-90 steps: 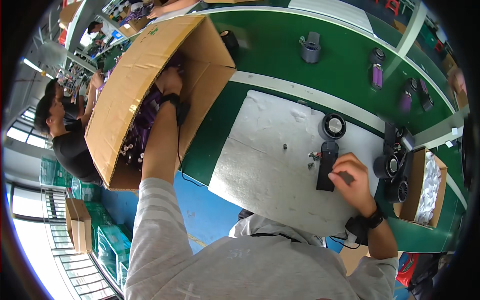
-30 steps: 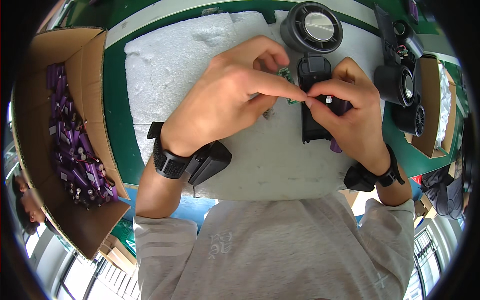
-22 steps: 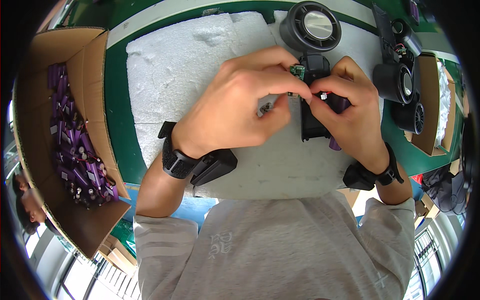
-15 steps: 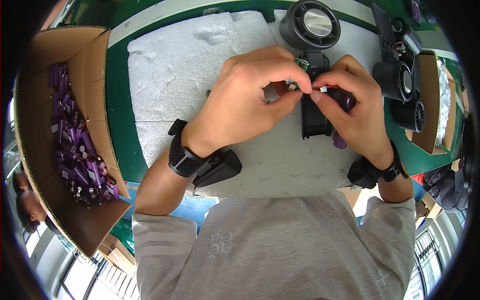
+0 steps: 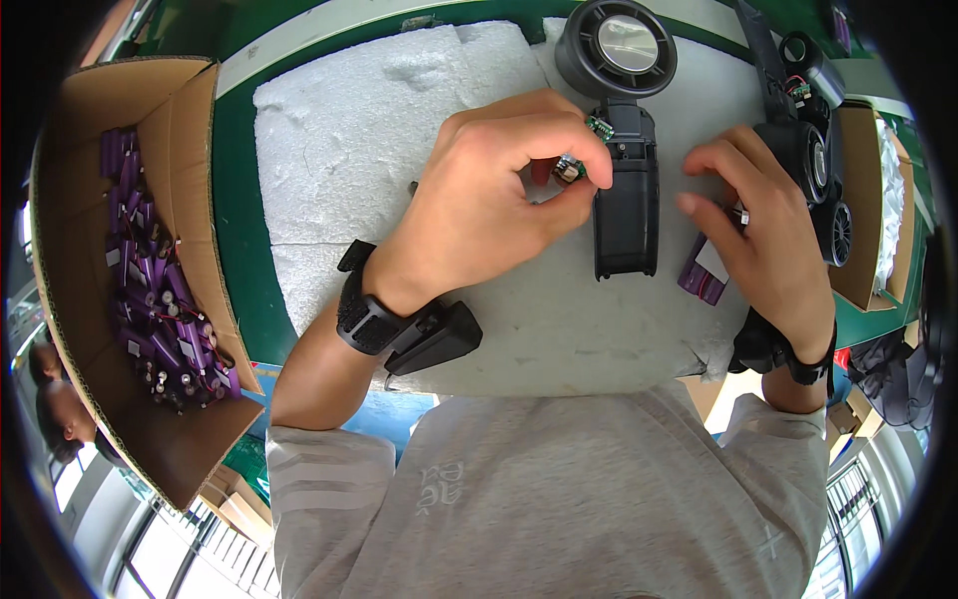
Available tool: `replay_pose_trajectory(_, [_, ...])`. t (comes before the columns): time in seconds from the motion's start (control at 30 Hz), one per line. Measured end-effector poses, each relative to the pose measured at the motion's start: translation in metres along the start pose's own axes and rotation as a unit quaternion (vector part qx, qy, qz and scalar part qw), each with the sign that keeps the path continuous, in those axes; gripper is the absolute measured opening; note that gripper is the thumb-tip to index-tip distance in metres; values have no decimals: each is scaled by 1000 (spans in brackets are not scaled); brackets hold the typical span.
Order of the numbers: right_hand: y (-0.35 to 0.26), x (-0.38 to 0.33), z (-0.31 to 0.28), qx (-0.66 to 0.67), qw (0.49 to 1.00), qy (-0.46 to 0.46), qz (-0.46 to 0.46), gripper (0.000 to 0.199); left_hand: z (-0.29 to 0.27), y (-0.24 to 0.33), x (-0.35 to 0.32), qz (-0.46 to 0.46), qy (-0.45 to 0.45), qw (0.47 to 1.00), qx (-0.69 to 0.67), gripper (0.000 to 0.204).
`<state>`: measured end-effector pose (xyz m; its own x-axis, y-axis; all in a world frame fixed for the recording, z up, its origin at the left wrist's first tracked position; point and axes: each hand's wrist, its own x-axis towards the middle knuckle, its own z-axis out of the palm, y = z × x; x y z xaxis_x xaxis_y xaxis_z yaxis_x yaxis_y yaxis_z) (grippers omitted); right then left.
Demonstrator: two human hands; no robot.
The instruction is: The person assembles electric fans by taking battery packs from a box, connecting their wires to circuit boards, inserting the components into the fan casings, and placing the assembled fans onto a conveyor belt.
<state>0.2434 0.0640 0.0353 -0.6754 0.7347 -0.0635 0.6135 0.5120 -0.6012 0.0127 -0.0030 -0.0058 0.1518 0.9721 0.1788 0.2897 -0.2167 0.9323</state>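
Note:
My left hand [image 5: 509,170] is closed in a pinch on a small green circuit board [image 5: 600,128]. A metal-ended component [image 5: 569,169] shows between its finger and thumb. Directly right of these fingertips lies a black handheld fan [image 5: 627,190], its round head at the far end and its long body toward me. My right hand [image 5: 763,225] is to the right of the fan, index finger and thumb apart. A purple battery pack [image 5: 703,280] with a white label sticks out from under its palm, apparently held by the curled fingers. A white connector [image 5: 741,215] shows between the fingers.
White foam sheets [image 5: 389,120] cover the green table. An open cardboard box [image 5: 185,90] at the left contains many purple batteries [image 5: 160,290]. More black fans [image 5: 833,235] stand at the right beside another carton [image 5: 856,180] with white wrapping.
My right hand has moved away to the right from the left fingertips, carrying the battery pack and connector along. Its finger and thumb have parted. My left hand has barely moved.

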Motion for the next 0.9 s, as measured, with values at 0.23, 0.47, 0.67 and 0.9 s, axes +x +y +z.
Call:
replay_pose_trajectory(0.23, [10,0,-3,58,994,63,-72,33,0,0,1,5,-15,1000,-4,23])
replay_pose_trajectory(0.47, [-23,4,13,159,984,82,5,27,1,2,2,13,-26,1000,-10,22])
replay_pose_trajectory(0.67, [-16,2,23,237,971,17,20,29,-1,0,1,24,-15,999,-15,21])
replay_pose_trajectory(0.9, [1,4,19,200,975,-38,-87,23,-4,0,0,11,3,1000,-22,20])
